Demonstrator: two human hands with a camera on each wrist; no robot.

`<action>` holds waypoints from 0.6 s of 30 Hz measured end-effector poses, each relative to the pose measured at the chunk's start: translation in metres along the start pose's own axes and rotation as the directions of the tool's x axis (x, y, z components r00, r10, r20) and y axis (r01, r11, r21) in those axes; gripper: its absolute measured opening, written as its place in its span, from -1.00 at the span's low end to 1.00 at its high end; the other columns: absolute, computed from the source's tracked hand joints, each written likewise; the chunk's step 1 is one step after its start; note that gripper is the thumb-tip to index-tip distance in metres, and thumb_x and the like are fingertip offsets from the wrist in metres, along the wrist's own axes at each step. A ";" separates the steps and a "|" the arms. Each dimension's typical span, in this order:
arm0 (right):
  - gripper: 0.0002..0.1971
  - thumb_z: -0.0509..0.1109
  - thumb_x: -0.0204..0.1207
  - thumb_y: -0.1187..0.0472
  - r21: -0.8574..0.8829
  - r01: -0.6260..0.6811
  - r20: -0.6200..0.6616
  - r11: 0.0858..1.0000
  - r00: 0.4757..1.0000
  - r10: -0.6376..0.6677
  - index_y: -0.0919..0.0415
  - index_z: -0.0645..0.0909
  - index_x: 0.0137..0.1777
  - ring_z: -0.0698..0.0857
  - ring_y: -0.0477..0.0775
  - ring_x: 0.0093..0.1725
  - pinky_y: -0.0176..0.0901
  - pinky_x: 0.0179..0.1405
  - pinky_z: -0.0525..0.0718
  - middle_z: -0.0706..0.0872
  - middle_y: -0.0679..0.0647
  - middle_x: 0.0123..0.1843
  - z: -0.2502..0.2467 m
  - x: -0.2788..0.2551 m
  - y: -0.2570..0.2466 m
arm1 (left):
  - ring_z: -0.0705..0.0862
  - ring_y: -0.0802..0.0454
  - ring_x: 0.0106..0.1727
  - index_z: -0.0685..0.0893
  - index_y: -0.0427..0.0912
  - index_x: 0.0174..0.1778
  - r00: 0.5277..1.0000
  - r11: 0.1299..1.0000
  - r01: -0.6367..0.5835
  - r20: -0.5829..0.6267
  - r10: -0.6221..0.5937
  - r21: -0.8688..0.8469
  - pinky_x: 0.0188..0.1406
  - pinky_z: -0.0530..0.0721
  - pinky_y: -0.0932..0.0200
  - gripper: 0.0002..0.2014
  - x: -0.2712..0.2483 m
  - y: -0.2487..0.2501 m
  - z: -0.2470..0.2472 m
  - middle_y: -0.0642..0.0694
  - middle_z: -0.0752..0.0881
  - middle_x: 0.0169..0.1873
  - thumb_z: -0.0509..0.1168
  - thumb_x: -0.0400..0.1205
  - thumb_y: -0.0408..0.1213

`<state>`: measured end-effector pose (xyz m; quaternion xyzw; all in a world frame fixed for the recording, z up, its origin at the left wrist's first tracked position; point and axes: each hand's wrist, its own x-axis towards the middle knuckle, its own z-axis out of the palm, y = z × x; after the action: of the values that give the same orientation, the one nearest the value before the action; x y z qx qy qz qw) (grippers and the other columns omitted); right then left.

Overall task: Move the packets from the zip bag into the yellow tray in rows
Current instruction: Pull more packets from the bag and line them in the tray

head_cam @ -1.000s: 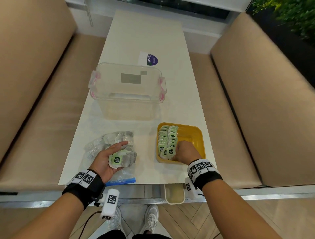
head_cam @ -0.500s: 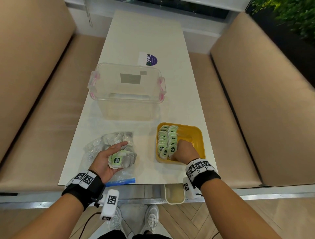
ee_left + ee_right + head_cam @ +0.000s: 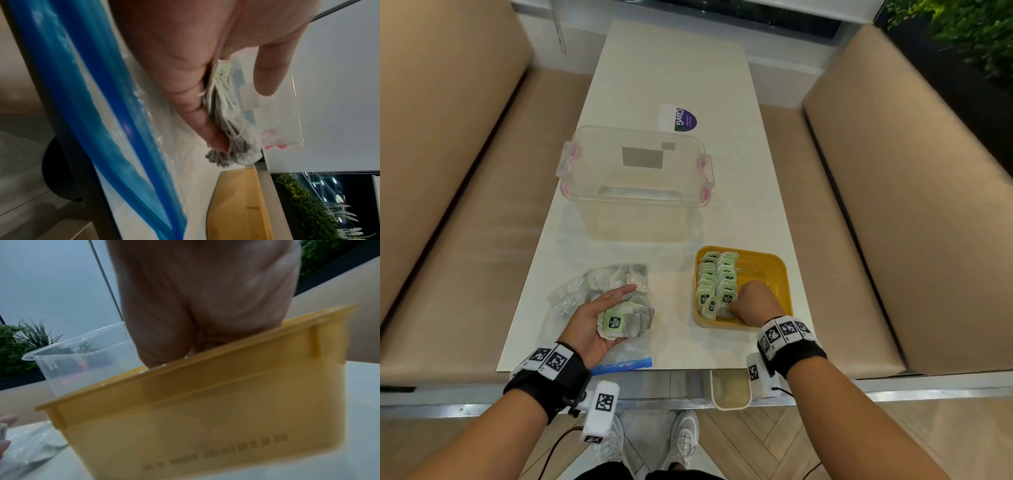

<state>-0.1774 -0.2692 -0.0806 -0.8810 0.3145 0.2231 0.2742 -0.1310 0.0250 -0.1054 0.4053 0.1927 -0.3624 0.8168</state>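
Observation:
A clear zip bag [image 3: 578, 294] with a blue zip strip [image 3: 623, 365] lies at the table's near left, with grey packets still inside. My left hand [image 3: 616, 308] rests palm-up on it and grips a small stack of green-labelled packets [image 3: 619, 323]. In the left wrist view the thumb presses this stack [image 3: 224, 104]. The yellow tray [image 3: 779, 274] stands at the near right and holds two rows of packets [image 3: 717, 277] along its left side. My right hand [image 3: 738, 306] is curled inside the tray, pinching a pale packet [image 3: 723, 312] at the near end of the second row.
A clear lidless plastic box [image 3: 637, 185] with pink clips stands behind the bag and tray. A purple-and-white sticker [image 3: 677, 118] lies farther back. Tan bench cushions flank the white table [image 3: 671, 68]. The tray's right half [image 3: 763, 270] is bare.
My right hand has shifted slightly farther into the tray at the near end of the second row. The left hand and its stack have stayed put.

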 end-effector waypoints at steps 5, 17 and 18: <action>-0.63 0.62 0.35 0.12 -0.050 0.020 -0.010 0.999 1.000 -0.020 0.13 0.44 -0.42 0.45 -0.08 -0.46 -0.28 -0.56 0.29 0.49 0.00 -0.44 -0.003 -0.004 0.000 | 0.83 -0.19 0.02 0.69 -0.24 0.40 1.000 1.000 0.009 0.000 -0.009 -0.014 -0.14 0.82 -0.01 -0.56 0.002 0.000 -0.002 -0.35 0.67 0.39 0.31 0.58 -0.26; -0.75 0.43 0.53 0.20 -0.180 0.381 -0.156 0.907 0.899 -0.409 0.04 0.69 0.21 0.59 0.06 0.15 -0.18 -0.04 0.51 0.56 0.04 0.18 -0.002 -0.019 -0.008 | 0.81 -0.22 0.04 0.70 -0.23 0.39 1.000 1.000 0.008 0.000 -0.008 0.001 -0.12 0.82 -0.02 -0.58 0.004 0.002 -0.003 -0.37 0.66 0.39 0.31 0.60 -0.26; -0.75 0.41 0.54 0.19 -0.210 0.399 -0.137 0.893 0.892 -0.431 0.04 0.70 0.20 0.59 0.07 0.18 -0.16 -0.03 0.54 0.55 0.05 0.19 0.001 -0.017 -0.010 | 0.81 -0.22 0.04 0.70 -0.23 0.39 1.000 1.000 0.008 0.000 -0.008 0.003 -0.11 0.82 -0.02 -0.58 0.004 0.002 -0.002 -0.37 0.67 0.39 0.31 0.59 -0.26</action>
<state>-0.1826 -0.2543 -0.0681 -0.9651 0.1211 0.1057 0.2069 -0.1269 0.0257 -0.1087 0.4058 0.1936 -0.3659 0.8148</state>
